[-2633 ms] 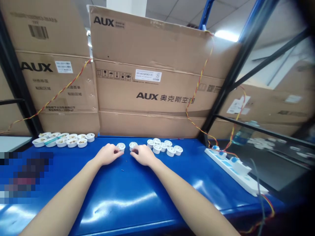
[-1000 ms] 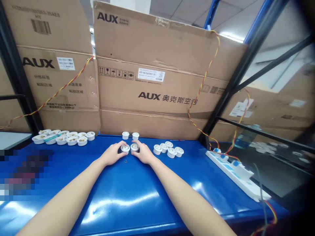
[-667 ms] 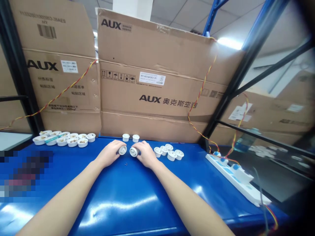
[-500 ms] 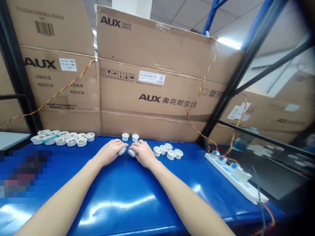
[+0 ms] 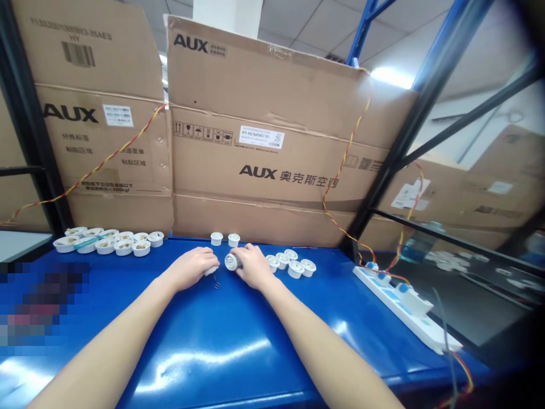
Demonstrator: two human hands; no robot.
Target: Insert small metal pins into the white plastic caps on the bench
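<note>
My left hand (image 5: 192, 269) is closed on a small white round piece (image 5: 210, 271), mostly covered by its fingers. My right hand (image 5: 254, 267) grips a small white round cup (image 5: 231, 262), tipped on its side with its marked face toward me and to the left. A gap separates the two held pieces. Just below the left fingertips, several tiny dark pins or screws (image 5: 217, 286) show on or just above the blue table (image 5: 204, 335). Beyond the hands, two white lidded cups (image 5: 217, 238) stand by the cardboard.
Several white lidded cups (image 5: 296, 268) are grouped right of my right hand. At the back left, open white cups (image 5: 105, 246) hold small parts. A white power strip (image 5: 404, 307) lies along the right edge, with twisted red-yellow wire. Cardboard panels (image 5: 272, 153) close off the back.
My right hand has turned its cup so the marked face shows. My left hand has lowered slightly, and the hands are a little farther apart. More tiny dark pieces appear below the left fingertips.
</note>
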